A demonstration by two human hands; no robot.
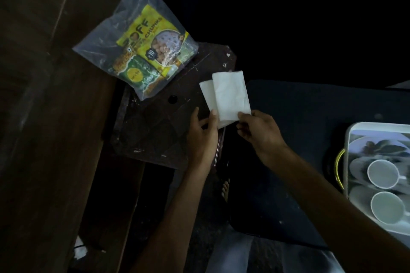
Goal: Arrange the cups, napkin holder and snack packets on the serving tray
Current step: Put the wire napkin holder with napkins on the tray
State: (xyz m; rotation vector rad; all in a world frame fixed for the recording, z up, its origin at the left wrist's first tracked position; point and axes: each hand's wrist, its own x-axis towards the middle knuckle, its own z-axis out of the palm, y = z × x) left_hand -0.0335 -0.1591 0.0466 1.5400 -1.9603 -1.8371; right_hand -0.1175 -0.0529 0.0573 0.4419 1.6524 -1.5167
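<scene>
Two white napkins stand upright over a dark small table. My left hand grips the rear napkin and what looks like a thin dark holder edge below it. The lower corner of the front napkin is pinched by my right hand. A clear plastic bag with yellow and green snack packets lies at the table's far left corner. At the right edge sits a white serving tray with two white cups in it.
A dark wooden panel runs along the left. A dark flat surface lies under my right arm and bears the tray. A plate-like printed pattern shows inside the tray. The scene is very dim.
</scene>
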